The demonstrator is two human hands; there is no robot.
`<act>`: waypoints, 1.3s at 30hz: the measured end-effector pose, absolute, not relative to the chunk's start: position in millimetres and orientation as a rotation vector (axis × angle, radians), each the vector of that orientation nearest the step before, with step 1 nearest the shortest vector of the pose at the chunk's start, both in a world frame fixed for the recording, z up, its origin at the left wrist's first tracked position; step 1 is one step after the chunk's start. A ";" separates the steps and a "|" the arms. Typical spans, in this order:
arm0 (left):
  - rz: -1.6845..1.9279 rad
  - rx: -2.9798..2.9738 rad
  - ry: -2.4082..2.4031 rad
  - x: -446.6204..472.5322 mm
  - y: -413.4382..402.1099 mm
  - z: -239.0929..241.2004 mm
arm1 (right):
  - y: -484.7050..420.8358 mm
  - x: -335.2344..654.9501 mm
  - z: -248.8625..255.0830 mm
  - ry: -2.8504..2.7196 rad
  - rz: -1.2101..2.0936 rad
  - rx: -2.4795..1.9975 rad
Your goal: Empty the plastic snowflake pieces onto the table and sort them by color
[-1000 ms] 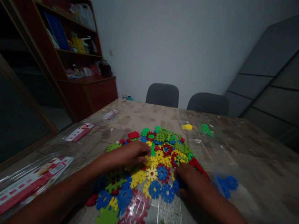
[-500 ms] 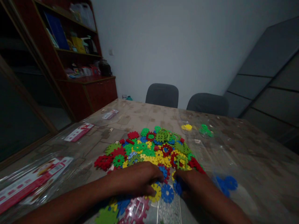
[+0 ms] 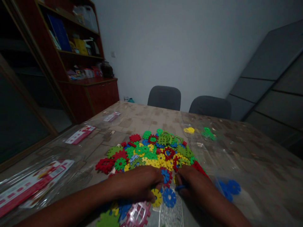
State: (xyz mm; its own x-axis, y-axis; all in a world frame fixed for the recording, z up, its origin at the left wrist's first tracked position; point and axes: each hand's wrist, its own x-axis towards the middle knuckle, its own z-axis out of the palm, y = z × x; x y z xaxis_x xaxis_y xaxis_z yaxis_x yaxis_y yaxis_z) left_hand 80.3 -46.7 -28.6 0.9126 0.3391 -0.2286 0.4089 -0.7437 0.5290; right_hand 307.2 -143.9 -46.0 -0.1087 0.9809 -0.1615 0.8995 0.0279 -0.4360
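Observation:
My left hand (image 3: 144, 181) is closed, thumb and fingers curled at a yellow notched disc (image 3: 157, 197) and seeming to pinch its left edge; the fingertips are partly hidden. Between my right thumb and fingers is another blue notched disc (image 3: 181, 187), seen nearly edge-on; my right hand (image 3: 189, 178) is closed on it. A blue notched disc (image 3: 169, 198) lies face up between the hands. Just beyond them spreads a heap of plastic gear and disc pieces (image 3: 151, 153) in green, red, yellow and blue. A clear pink gear-edged piece (image 3: 139, 213) lies below my left forearm.
Clear bags with printed cards (image 3: 40, 179) lie along the table's left side. On the right are several blue discs (image 3: 233, 187), green pieces (image 3: 208, 133) and yellow pieces (image 3: 189, 130) in clear plastic. Two grey chairs (image 3: 164, 97) stand behind the table (image 3: 142, 116).
My right hand has shifted slightly left and up, and its blue disc has turned from face-on to nearly edge-on. The yellow disc at my left hand has shifted slightly left.

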 end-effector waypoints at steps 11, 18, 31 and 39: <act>-0.146 2.548 0.586 80.0 -48.7 -30.0 | -125.1 284.1 -62.6 -1.868 0.836 -1.734; -0.169 2.572 0.523 75.6 -44.2 -27.0 | -133.8 281.9 -71.9 -1.911 0.743 -1.800; -0.093 2.760 0.568 74.0 -45.9 -20.5 | -133.2 279.0 -70.6 -1.881 0.726 -1.803; -0.147 2.722 0.559 76.1 -51.5 -38.7 | -129.1 272.8 -66.3 -1.863 0.637 -1.888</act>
State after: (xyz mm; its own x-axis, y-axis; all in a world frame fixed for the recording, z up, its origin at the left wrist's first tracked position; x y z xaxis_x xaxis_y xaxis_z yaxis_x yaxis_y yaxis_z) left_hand 76.1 -51.5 -38.7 0.9164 0.3623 -0.1704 0.3993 -0.8582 0.3226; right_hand 272.8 -129.1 -66.3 0.0020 0.9994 -0.0346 0.8116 -0.0218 -0.5838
